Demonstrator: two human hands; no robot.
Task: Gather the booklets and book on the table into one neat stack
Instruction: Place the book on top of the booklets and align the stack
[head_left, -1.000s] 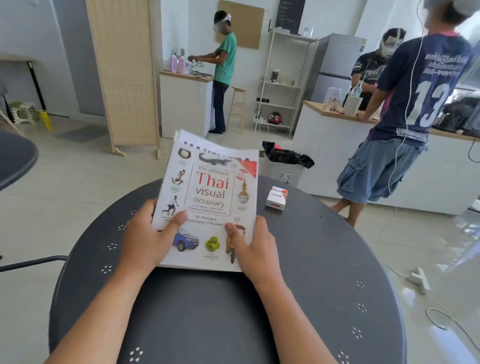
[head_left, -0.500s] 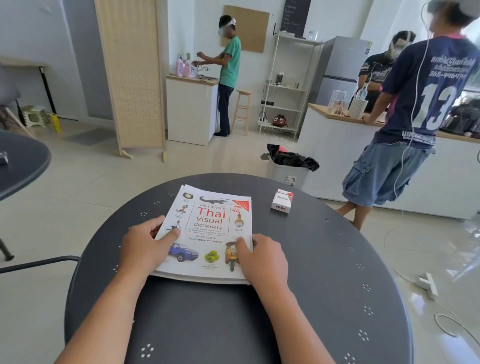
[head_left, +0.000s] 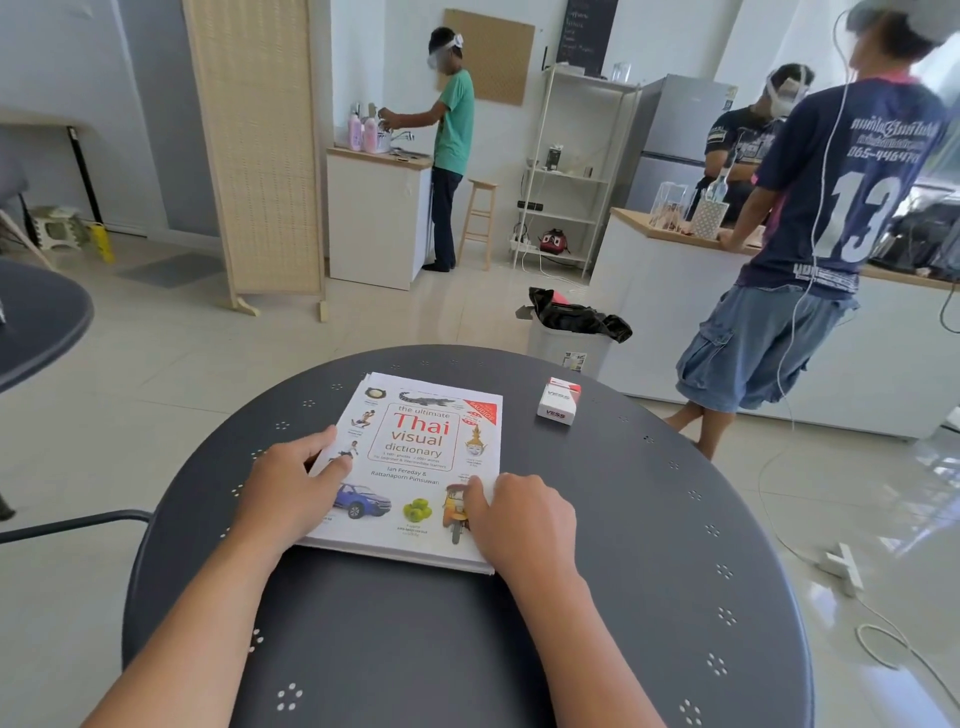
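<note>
Booklets under the dictionary (head_left: 421, 462) lie stacked mid-table (head_left: 623, 597), left hand (head_left: 291, 493) and right hand (head_left: 519, 519) pressing flat on its near corners; lifting off unevenly might skew those loose lower sheets.

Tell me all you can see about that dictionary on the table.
The Thai visual dictionary is a white paperback with red title lettering and small pictures: a crocodile, a blue car, green fruit, a tuk-tuk. It lies flat, cover up, atop thinner white sheets on the dark round table. The left hand rests on its left edge, the right hand on its lower right corner.
</note>
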